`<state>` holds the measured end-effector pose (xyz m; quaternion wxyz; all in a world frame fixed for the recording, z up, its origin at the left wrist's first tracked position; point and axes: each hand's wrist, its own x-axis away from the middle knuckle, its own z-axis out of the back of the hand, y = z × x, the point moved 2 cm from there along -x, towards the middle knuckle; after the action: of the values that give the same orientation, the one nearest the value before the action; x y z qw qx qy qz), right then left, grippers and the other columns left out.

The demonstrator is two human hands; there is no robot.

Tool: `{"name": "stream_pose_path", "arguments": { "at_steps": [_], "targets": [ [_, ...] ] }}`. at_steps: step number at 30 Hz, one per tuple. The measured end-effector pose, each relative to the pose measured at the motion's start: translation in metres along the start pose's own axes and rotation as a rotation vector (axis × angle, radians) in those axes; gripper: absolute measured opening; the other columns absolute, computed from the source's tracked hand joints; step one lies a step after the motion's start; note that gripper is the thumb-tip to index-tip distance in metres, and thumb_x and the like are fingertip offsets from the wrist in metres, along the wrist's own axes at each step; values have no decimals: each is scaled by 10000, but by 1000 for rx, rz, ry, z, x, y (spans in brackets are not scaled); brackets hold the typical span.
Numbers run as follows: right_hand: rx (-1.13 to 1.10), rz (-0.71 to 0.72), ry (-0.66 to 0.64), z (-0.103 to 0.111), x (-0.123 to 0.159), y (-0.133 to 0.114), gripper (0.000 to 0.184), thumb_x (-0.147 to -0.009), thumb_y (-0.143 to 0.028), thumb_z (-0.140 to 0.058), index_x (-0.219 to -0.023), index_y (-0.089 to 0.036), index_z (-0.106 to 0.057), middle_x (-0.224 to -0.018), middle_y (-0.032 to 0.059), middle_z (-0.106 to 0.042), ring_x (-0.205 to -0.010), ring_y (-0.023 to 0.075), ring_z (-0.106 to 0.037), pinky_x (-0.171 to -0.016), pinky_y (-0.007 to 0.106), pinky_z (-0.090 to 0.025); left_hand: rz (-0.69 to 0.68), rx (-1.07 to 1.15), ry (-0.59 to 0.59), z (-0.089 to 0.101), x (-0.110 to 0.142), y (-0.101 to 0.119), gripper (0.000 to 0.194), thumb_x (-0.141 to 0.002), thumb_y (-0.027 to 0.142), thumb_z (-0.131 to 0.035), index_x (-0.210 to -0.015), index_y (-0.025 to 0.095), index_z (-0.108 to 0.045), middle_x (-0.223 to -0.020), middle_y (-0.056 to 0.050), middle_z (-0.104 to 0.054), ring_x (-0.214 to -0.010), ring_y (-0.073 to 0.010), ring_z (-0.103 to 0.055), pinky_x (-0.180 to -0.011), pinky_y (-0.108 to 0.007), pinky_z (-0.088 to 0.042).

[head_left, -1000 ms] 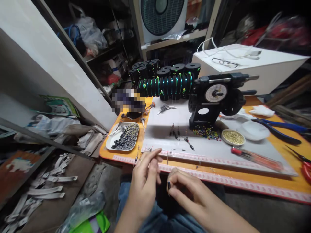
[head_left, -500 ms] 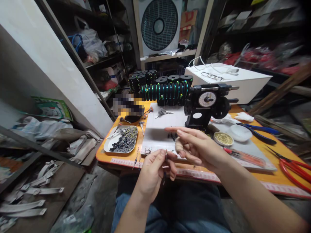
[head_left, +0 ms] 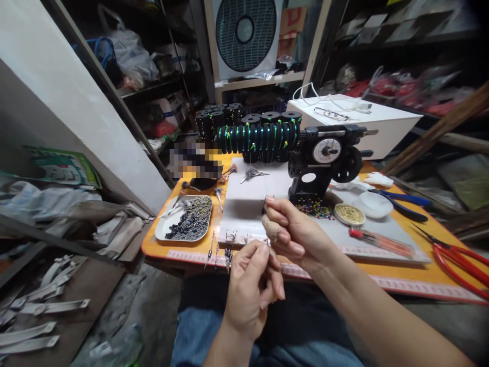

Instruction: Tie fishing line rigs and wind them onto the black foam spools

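My left hand (head_left: 252, 283) is held over my lap just below the table's front edge, its thumb and fingers pinched on a thin wire piece. My right hand (head_left: 292, 229) hovers above the white work mat (head_left: 252, 191), fingers curled together in a pinch at the tip; what it holds is too small to make out. A fingertip of it is wrapped in tape. Small black pieces (head_left: 229, 250) hang along the mat's front edge. A white tray of dark small parts (head_left: 187, 224) lies to the left.
A black winding machine with a dial (head_left: 324, 160) stands behind my right hand, next to a row of black spools (head_left: 260, 135). A brass-filled dish (head_left: 348, 214), red screwdriver (head_left: 382, 243), blue pliers (head_left: 401, 201) and red-handled cutters (head_left: 458, 260) lie to the right on the orange table (head_left: 420, 285).
My right hand rose from my lap to above the mat, then closed from spread fingers into a pinch. My left hand shifted slightly right and down. The camera view moved.
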<state>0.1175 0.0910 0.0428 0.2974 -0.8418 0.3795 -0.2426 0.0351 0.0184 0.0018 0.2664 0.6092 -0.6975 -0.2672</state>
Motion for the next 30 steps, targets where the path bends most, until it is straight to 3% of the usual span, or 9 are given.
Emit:
{"name": "stream_pose_path", "arguments": {
  "at_steps": [12,19,30],
  "targets": [
    [28,31,28,1,-2,1,446,-764,-362,-665,-501,-177,-356,-355,-66,-449,-200,-8,-200,-211,81,-173,90,85,39,5,14,-9,308,-875,373,-602,-691,126,-599,-430,-19,-617,-233,2,-266,-265,-86,-149],
    [32,2,17,6,-2,-1,444,-746,-372,-694,-510,-173,-375,-362,-69,-458,-200,-10,-214,-212,75,-185,133,103,48,8,21,-11,287,-904,369,-577,-777,115,-609,-490,-40,-655,-265,-8,-375,-286,-66,-245],
    [69,10,17,6,-2,1,451,-759,-402,-679,-515,-174,-376,-358,-71,-448,-201,-12,-203,-214,74,-182,182,159,18,18,30,-24,349,-934,385,-498,-710,132,-585,-431,-33,-631,-236,-79,-471,-230,-93,-270]
  ]
}}
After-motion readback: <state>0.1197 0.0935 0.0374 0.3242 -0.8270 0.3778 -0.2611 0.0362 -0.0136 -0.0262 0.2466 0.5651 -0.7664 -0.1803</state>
